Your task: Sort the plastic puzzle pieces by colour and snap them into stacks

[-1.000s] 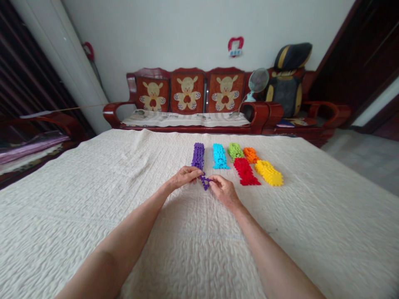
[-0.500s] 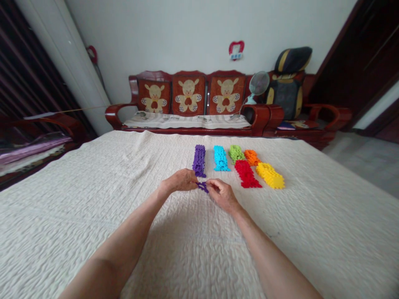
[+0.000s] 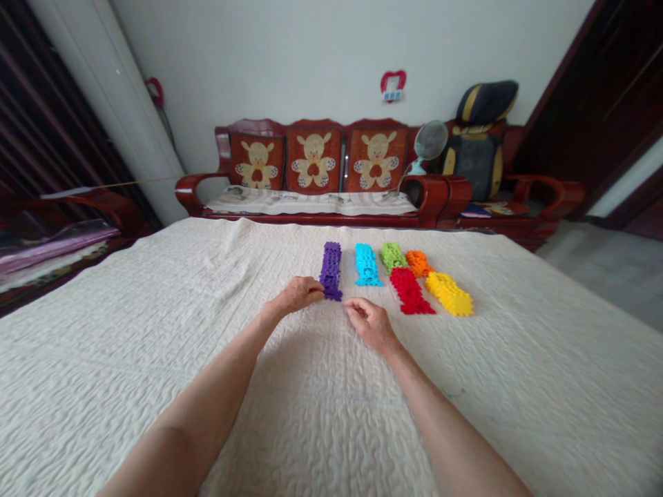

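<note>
My left hand [image 3: 299,294] pinches a flat purple plastic interlocking piece [image 3: 333,295] by its left side. The piece lies at the near end of a row of matching purple pieces [image 3: 331,264], touching it or nearly so. To the right, my right hand [image 3: 369,320] hovers low over the quilt, thumb and fingertips pressed together with nothing visible in them. Beyond it stand a light blue row [image 3: 367,264] and a red row [image 3: 409,290] of similar pieces.
Green pieces [image 3: 393,257], orange pieces [image 3: 418,263] and a yellow row [image 3: 449,294] lie on the right of the cream quilted cover [image 3: 321,414]. Behind its far edge are a wooden sofa [image 3: 305,218] and a small fan [image 3: 431,141].
The purple piece has moved forward from between both hands to the near end of the purple row. My right hand has let go of it and stays nearly in place.
</note>
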Tool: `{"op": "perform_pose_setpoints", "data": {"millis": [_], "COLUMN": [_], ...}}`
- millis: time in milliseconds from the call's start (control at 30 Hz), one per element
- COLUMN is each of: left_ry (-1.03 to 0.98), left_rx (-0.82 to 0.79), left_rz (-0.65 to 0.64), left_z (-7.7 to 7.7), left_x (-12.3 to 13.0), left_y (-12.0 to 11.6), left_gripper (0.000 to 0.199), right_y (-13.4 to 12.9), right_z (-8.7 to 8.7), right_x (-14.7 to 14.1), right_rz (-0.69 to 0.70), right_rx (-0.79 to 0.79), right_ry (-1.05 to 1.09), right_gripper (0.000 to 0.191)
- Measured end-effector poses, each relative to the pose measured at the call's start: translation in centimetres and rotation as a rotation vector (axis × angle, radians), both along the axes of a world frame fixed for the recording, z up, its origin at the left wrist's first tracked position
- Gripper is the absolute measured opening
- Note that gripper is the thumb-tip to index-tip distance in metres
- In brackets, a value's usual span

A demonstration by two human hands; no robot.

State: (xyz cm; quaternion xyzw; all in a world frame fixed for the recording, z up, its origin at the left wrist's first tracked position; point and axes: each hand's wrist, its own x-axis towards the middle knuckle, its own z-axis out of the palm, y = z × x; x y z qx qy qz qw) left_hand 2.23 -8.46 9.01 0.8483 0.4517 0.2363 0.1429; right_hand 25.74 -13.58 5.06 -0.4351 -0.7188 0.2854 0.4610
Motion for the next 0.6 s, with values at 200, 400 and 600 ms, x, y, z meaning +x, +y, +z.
{"op": "perform_pose_setpoints", "data": {"millis": [200,400,600], "left_ry": [0.046,0.018,-0.023], "left_rx": [0.065,0.124,0.154], "left_rz": [0.065,0.140,0.196], "left_z": [-0.9,-2.0,-1.9], "left_x": [-0.4,-0.4,-0.3], "left_y": [0.6,1.2,1.1], "left_gripper": [0.022,0.023,0.022], "right_y": [0.0,-0.1,-0.1], "right_z": [-0.1,0.0,0.0], "right_x": [0.0,0.0,-0.1], "right_rz": [0.003,0.004,0.004], "right_rx": [-0.001,-0.014,-0.017], "right_ry": [0.004,0.011,0.019], "right_gripper": [0.024,0.023,0.023]}}
